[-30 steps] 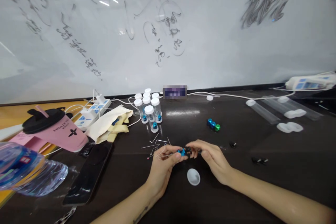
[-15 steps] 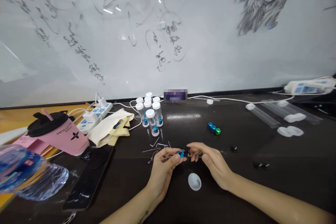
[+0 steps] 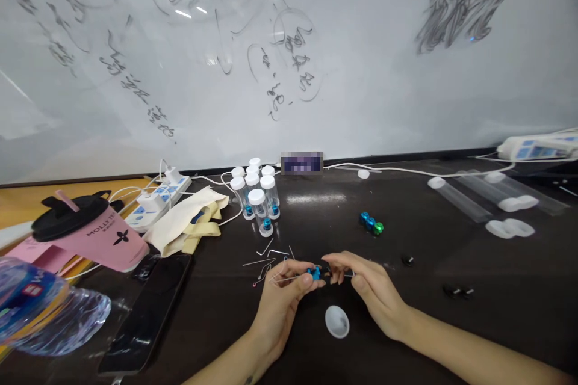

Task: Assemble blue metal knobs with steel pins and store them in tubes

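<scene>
Pinching a small blue part (image 3: pixel 315 274) between thumb and fingertips of the left hand (image 3: pixel 282 295), just short of the right hand (image 3: pixel 378 295). Curling the right hand's fingers beside a black piece (image 3: pixel 326 271) next to that blue part; too small to tell whether gripping it or only touching. Judged to be midway through work on this one part, not yet set down.

Probably done already, beyond the left hand: several capped tubes (image 3: pixel 257 197), standing upright on the surface (image 3: pixel 311 228), with blue pieces (image 3: pixel 267 224) visible inside the front ones. Apparently left to handle, beyond the right hand: a short row of blue and green parts (image 3: pixel 371 224). Also seemingly waiting, to the right of the right hand: loose black bits (image 3: pixel 407 260), and farther off, clear tubes (image 3: pixel 467 201) lying down near white lids (image 3: pixel 510 228), with no part visible inside.

Scattered just beyond the left hand: thin metal rods (image 3: pixel 279 252). Placed between both wrists: a white dish (image 3: pixel 336 322), contents unclear.
</scene>
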Demonstrator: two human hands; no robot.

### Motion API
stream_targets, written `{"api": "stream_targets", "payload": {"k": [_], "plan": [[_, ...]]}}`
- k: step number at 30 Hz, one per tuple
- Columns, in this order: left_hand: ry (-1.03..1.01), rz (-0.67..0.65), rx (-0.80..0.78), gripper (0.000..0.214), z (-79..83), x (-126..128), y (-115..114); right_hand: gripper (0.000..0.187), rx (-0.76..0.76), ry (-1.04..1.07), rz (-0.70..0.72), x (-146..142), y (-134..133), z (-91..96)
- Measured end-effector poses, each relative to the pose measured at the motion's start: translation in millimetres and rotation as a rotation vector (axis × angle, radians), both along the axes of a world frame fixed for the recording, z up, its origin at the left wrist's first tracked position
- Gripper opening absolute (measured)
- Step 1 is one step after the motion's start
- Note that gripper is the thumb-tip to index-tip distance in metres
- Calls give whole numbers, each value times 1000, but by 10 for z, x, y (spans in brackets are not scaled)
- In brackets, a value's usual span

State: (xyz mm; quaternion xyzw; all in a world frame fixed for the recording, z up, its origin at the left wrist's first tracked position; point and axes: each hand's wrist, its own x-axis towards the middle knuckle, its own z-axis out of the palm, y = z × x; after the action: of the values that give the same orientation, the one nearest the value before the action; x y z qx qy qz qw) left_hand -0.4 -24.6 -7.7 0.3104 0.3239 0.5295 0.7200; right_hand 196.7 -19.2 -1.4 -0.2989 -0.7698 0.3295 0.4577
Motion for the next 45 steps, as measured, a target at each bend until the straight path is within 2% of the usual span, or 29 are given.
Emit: {"api": "stream_targets", "payload": {"k": [15, 26, 38, 45], "plan": [[-11, -37, -25, 14, 16, -27, 9, 43, -55, -15, 6, -4, 0, 23], [-18, -54, -26, 14, 30, -20, -12, 41, -31, -16, -20, -12, -11, 47], [11, -25, 2, 16, 19, -10, -7, 42, -84, -19, -20, -16, 9, 1], [30, 29, -10, 16, 20, -10, -10, 42, -61, -15, -17, -6, -2, -8]]}}
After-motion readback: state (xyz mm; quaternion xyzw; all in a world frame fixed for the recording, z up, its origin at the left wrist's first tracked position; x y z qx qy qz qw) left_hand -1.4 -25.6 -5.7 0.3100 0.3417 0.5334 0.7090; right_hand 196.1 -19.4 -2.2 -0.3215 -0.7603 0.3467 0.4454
